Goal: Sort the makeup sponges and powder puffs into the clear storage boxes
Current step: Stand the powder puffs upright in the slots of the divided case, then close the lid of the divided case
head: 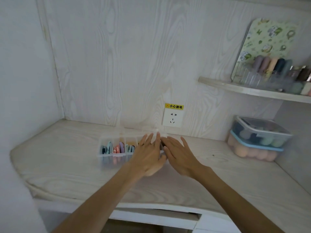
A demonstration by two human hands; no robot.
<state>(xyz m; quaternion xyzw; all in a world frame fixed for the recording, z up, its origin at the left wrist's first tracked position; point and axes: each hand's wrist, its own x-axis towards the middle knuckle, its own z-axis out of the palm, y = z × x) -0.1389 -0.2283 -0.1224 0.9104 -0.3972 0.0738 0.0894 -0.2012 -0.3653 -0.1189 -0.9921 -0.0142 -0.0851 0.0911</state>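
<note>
A long clear divided box (107, 154) lies on the desk near the wall, its lid raised at the back. Its left compartments hold upright powder puffs (119, 147) in blue, pink and purple. My left hand (148, 155) lies flat over the box's right part with fingers spread. My right hand (180, 153) is beside it, fingers apart, at the box's right end. A small dark thing shows between the two hands; I cannot tell what it is. The right compartments are hidden by my hands.
Two stacked clear lidded boxes (259, 142) at the right hold egg-shaped sponges, peach ones below. A wall shelf (252, 91) carries a clear rack of puffs and a floral board. A wall socket (173, 118) is behind the box.
</note>
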